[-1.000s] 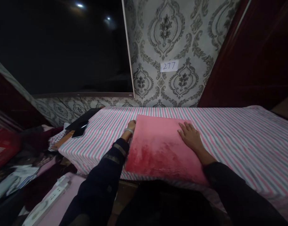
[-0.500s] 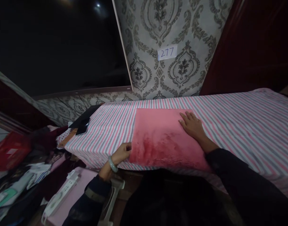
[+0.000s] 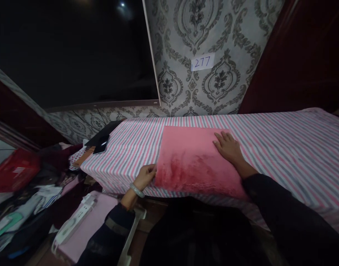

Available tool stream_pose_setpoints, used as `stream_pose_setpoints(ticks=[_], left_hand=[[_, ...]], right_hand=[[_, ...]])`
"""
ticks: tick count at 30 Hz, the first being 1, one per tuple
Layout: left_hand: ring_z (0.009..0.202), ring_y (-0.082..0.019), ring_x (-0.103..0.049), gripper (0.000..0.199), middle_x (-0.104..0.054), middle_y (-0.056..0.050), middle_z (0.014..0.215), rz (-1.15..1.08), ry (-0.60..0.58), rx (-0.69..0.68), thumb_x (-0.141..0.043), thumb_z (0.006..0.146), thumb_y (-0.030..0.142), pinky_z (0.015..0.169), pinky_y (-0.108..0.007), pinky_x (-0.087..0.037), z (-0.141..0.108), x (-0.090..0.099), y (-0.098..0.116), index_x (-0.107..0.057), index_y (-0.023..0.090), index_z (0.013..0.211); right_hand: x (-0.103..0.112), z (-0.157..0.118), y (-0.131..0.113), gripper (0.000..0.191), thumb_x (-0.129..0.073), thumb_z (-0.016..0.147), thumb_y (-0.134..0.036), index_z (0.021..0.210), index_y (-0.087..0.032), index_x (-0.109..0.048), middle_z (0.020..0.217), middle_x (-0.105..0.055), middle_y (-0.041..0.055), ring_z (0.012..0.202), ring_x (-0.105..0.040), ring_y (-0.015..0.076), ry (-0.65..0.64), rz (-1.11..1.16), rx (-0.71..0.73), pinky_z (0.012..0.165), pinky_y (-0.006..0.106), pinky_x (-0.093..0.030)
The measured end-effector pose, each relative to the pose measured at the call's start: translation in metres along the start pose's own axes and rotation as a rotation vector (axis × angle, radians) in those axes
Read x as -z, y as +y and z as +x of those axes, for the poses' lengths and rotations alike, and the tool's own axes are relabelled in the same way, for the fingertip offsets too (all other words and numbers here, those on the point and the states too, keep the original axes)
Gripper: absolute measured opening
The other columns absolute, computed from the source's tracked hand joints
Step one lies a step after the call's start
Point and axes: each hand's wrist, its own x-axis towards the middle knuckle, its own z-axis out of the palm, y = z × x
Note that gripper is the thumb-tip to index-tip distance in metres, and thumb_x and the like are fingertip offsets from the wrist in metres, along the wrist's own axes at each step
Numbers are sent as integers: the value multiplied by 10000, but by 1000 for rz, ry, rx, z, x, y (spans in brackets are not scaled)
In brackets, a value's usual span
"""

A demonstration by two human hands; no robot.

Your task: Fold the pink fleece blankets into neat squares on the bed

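A pink plush cloth (image 3: 190, 162), roughly rectangular, lies flat on the striped cover (image 3: 280, 147). Darker brushed patches show in its pile, and its lower edge reaches the front of the surface. My left hand (image 3: 145, 176), with a pale bangle on the wrist, pinches the cloth's left edge between thumb and fingers. Near the upper right corner my right hand (image 3: 227, 147) rests palm down, fingers spread on the cloth.
A phone (image 3: 101, 144) lies at the cover's left end. Below on the left are a power strip (image 3: 75, 222) on a pink surface, heaped clothes (image 3: 44, 197) and a red bag (image 3: 16, 170). A large television (image 3: 83, 51) hangs behind, beside a paper marked 277 (image 3: 202, 61).
The view has shifted slightly, so the scene sits a little further right. Both hands keep their places on the pink plush cloth.
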Motion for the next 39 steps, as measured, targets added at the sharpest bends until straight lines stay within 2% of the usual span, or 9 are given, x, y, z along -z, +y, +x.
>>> stream_pose_setpoints(ticks=[7, 13, 19, 22, 26, 30, 33, 35, 39], left_hand=[[544, -119, -447, 435, -468, 37, 518, -1, -118, 36, -689, 643, 591, 538, -242, -385, 4, 10, 7, -507, 211, 537], [611, -139, -484, 431, -491, 26, 631, -31, 221, -81, -532, 818, 634, 586, -261, -419, -16, -6, 25, -554, 216, 717], [845, -191, -599, 436, -611, -17, 889, 67, 382, -130, -676, 731, 566, 802, -311, -492, -39, -34, 12, -560, 218, 966], [991, -216, -621, 409, -648, -50, 1010, -23, 342, -150, -648, 770, 503, 922, -343, -488, -35, -40, 3, -552, 212, 1042], [909, -201, -630, 305, -645, -39, 942, -153, 378, -112, -598, 781, 461, 860, -333, -516, -21, -34, -11, -538, 215, 953], [873, -206, -634, 316, -656, -47, 905, -25, 273, -113, -613, 772, 462, 840, -344, -528, -18, -19, -21, -576, 202, 946], [881, -209, -648, 430, -665, -92, 1063, 147, 394, -170, -595, 828, 477, 795, -354, -547, -21, -9, -8, -586, 188, 1146], [1096, -247, -637, 515, -616, -149, 1296, 303, 452, -305, -540, 896, 477, 918, -403, -536, -17, -10, 12, -534, 184, 1319], [1512, -280, -301, 594, -399, -138, 1600, 684, 174, -522, -456, 978, 452, 1232, -500, -248, 12, -33, 57, -422, 189, 1509]], right_hand=[[3, 0, -2, 590, -227, 1034, -483, 1526, -238, -444, 1597, -397, 131, 1466, -318, 352, -17, 67, -17, 1072, 601, -406], [4, 1, -2, 582, -245, 1031, -494, 1522, -257, -451, 1598, -399, 122, 1460, -332, 353, -14, 94, -20, 1081, 599, -395], [8, 0, -4, 590, -234, 1035, -483, 1530, -234, -437, 1606, -384, 128, 1472, -313, 345, -33, 79, -23, 1091, 592, -388], [11, -2, -6, 583, -245, 1034, -459, 1521, -209, -448, 1603, -384, 145, 1467, -319, 351, -27, 82, -19, 1085, 595, -393], [10, -2, -6, 577, -250, 1032, -463, 1512, -219, -459, 1592, -404, 143, 1463, -328, 347, -16, 82, -24, 1080, 600, -398], [5, 0, -2, 580, -244, 1032, -489, 1521, -254, -449, 1598, -399, 123, 1462, -330, 353, -10, 87, -16, 1071, 611, -403], [4, 1, -2, 584, -241, 1034, -484, 1528, -247, -441, 1606, -386, 122, 1473, -315, 351, -21, 86, -24, 1087, 602, -393], [6, 2, -4, 585, -243, 1036, -474, 1535, -232, -431, 1616, -369, 124, 1481, -303, 347, -38, 82, -30, 1099, 595, -384], [15, 3, -9, 571, -261, 1038, -450, 1548, -236, -406, 1631, -342, 118, 1494, -289, 337, -87, 70, -46, 1114, 596, -368]])
